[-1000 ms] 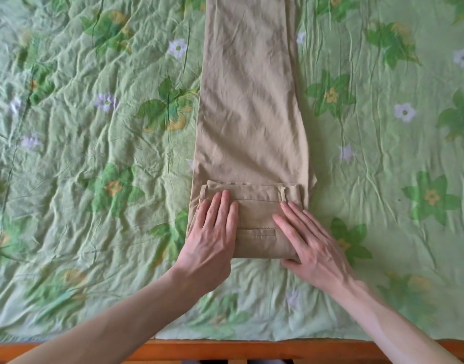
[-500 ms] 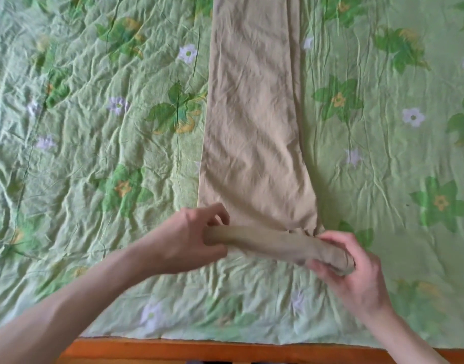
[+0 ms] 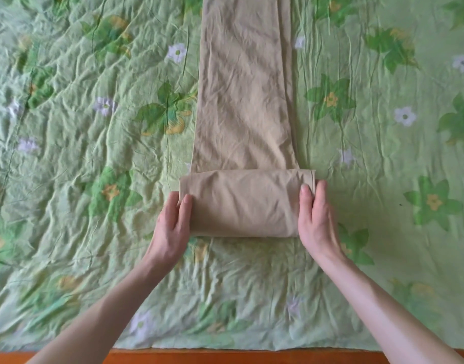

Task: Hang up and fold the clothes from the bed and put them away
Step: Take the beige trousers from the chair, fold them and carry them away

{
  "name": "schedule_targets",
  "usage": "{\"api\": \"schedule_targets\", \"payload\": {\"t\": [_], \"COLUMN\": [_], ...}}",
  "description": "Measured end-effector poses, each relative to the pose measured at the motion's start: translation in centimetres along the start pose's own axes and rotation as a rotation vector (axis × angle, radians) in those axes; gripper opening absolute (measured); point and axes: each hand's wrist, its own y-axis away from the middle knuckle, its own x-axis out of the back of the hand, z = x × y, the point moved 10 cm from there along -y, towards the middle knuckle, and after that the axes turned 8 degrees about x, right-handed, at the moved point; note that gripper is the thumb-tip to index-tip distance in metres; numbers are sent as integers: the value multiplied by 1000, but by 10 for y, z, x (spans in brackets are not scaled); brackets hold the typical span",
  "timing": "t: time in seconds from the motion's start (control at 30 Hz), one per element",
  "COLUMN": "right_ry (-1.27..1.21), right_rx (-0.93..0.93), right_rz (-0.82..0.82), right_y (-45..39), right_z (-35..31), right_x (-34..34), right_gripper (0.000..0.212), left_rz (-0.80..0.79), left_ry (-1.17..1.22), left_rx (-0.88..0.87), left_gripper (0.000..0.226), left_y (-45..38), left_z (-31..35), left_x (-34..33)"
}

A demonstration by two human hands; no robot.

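Observation:
Beige trousers (image 3: 245,88) lie lengthwise on the bed, legs stretching away from me past the top of the view. Their near end is folded over into a thick flat fold (image 3: 241,203). My left hand (image 3: 173,227) grips the fold's left end, thumb outside and fingers on top. At the fold's right end, my right hand (image 3: 316,219) holds it the same way. The waistband and pocket are hidden inside the fold.
A wrinkled green bedspread (image 3: 81,153) with a leaf and flower print covers the whole bed. The orange-brown wooden bed frame edge (image 3: 252,357) runs along the bottom of the view, just in front of me.
One second ago both hands pressed flat on the folded waistband. They then lifted the fold and turned it over away from me, so the fold is thicker and lies farther up the legs.

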Motion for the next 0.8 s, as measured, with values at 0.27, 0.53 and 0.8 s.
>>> {"api": "schedule_targets", "payload": {"t": [0.27,0.53,0.8], "right_ry": [111,434,376], "right_rx": [-17,684,586], "right_rz": [256,-202,-324], "right_y": [1,12,-4], "right_z": [6,-44,-24], "right_x": [19,-44,-58], "right_gripper": [31,66,74], "left_rz": [289,142,-42], "left_ry": [-77,-677,-867], "left_rx": [13,-616,-583], "left_gripper": [31,56,88], "left_y": [-13,13,-12], "left_z": [7,45,25], "left_x": [1,-58,-75]}}
